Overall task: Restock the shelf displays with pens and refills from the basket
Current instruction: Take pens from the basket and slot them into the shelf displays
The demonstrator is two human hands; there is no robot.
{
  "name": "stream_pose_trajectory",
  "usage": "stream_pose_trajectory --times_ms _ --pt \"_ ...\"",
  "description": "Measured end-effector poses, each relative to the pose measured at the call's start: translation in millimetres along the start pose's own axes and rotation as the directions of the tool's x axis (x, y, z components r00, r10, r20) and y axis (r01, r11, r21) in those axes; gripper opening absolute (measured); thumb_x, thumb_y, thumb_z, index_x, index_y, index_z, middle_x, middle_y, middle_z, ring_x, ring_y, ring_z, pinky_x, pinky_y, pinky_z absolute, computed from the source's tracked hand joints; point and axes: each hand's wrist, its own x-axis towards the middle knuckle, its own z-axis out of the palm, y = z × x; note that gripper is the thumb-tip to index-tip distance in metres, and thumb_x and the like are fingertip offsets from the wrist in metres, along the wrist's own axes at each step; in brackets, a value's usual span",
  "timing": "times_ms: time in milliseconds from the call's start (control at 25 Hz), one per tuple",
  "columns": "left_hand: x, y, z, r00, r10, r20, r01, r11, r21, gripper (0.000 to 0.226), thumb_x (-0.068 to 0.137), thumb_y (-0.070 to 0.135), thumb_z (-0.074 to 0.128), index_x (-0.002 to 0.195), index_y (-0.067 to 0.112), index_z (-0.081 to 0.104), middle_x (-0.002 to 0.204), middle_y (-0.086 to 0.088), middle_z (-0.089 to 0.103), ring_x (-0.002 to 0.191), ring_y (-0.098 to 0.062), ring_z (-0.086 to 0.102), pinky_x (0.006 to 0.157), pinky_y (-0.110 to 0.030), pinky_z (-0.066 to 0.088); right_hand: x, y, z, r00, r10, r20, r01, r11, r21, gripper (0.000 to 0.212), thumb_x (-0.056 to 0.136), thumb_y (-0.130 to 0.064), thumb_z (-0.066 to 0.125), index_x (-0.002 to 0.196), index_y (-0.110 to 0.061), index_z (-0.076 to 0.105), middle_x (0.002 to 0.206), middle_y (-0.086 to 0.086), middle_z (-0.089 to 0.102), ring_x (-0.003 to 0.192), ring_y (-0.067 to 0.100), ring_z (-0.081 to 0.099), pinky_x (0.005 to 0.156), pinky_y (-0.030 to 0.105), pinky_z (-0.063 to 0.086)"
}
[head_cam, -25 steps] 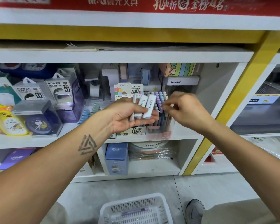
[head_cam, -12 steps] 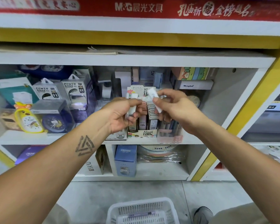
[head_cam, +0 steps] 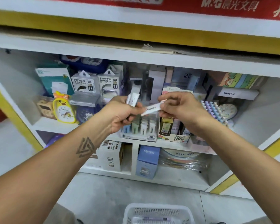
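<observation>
Refill boxes [head_cam: 133,99], small and white, were gripped upright in the left hand [head_cam: 120,113], fingers curled round them. One further refill box [head_cam: 152,109] was pinched slantwise between thumb and fingertips of the right hand [head_cam: 179,109], just beside the left. Both hands were held before the shelf [head_cam: 136,143], above the refill display [head_cam: 141,129] and the boxed display [head_cam: 174,135] beside it. White basket [head_cam: 158,213] was seen on the floor below.
</observation>
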Motion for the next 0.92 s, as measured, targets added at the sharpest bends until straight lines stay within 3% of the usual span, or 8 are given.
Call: stream_pose_trajectory --times_ms 160,280,360,480,560,640,760,920 --pt "7 4 -18 0.984 -0.177 -0.028 0.174 0.980 -0.093 0.006 0.089 0.006 0.066 0.086 0.003 0.064 0.077 -0.017 0.073 0.041 -0.010 0.045 0.033 -0.016 0.030 13 -7 8 0.998 -0.067 -0.021 0.062 0.981 -0.186 0.011 0.087 0.006 0.070 0.093 -0.003 0.070 0.078 0.014 0.075 0.068 0.020 0.074 0.065 0.024 0.060" --pt "12 7 -26 0.975 -0.221 -0.006 0.215 0.956 -0.198 0.010 0.095 0.008 0.056 0.088 0.002 0.062 0.083 -0.018 0.068 0.052 -0.014 0.058 0.041 -0.018 0.045 22 -10 3 0.991 -0.119 -0.054 0.089 0.918 -0.385 0.009 0.089 -0.001 0.071 0.091 -0.010 0.073 0.079 0.011 0.076 0.069 0.017 0.075 0.067 0.023 0.060" --pt "13 10 -27 0.973 -0.230 0.002 0.223 0.941 -0.253 0.013 0.097 0.006 0.052 0.092 -0.001 0.061 0.091 -0.021 0.064 0.064 -0.019 0.063 0.046 -0.021 0.052 32 -9 -2 0.978 -0.201 -0.053 0.125 0.773 -0.622 0.009 0.090 -0.009 0.071 0.092 -0.018 0.074 0.078 0.002 0.075 0.069 0.013 0.073 0.066 0.020 0.057" --pt "15 15 -28 0.972 -0.232 0.022 0.230 0.937 -0.264 0.012 0.098 0.002 0.048 0.096 -0.003 0.060 0.087 -0.021 0.064 0.061 -0.021 0.066 0.046 -0.022 0.054 46 -8 -2 0.957 -0.288 0.044 0.184 0.478 -0.859 0.014 0.091 -0.013 0.068 0.101 -0.022 0.073 0.089 -0.004 0.073 0.080 0.015 0.068 0.074 0.025 0.055" --pt "14 17 -27 0.972 -0.228 0.063 0.237 0.943 -0.233 0.012 0.099 0.002 0.048 0.098 -0.001 0.059 0.075 -0.018 0.070 0.057 -0.024 0.070 0.047 -0.023 0.055 54 -6 3 0.954 -0.283 0.104 0.203 0.348 -0.915 0.016 0.090 -0.012 0.068 0.102 -0.023 0.071 0.091 -0.005 0.072 0.087 0.019 0.066 0.082 0.034 0.056" --pt "12 17 -25 0.969 -0.227 0.096 0.241 0.954 -0.175 0.010 0.100 0.005 0.048 0.102 0.001 0.057 0.076 -0.015 0.074 0.060 -0.028 0.072 0.046 -0.024 0.055 61 -3 9 0.956 -0.252 0.149 0.217 0.271 -0.938 0.015 0.089 -0.012 0.069 0.099 -0.024 0.070 0.092 -0.003 0.072 0.090 0.022 0.065 0.081 0.039 0.056" --pt "12 15 -25 0.967 -0.227 0.113 0.241 0.963 -0.123 0.009 0.102 0.008 0.049 0.105 0.003 0.055 0.086 -0.015 0.076 0.063 -0.028 0.073 0.044 -0.022 0.053 71 1 20 0.959 -0.168 0.228 0.258 0.187 -0.948 0.012 0.088 -0.013 0.069 0.098 -0.020 0.070 0.098 0.005 0.070 0.091 0.027 0.063 0.082 0.040 0.055" --pt "12 15 -29 0.972 -0.212 0.097 0.226 0.960 -0.167 0.005 0.100 0.002 0.050 0.099 -0.001 0.054 0.082 -0.020 0.074 0.058 -0.028 0.072 0.045 -0.021 0.054 78 9 32 0.950 -0.107 0.294 0.302 0.068 -0.951 0.011 0.088 -0.010 0.068 0.095 -0.019 0.067 0.097 0.006 0.067 0.088 0.029 0.062 0.076 0.036 0.053"
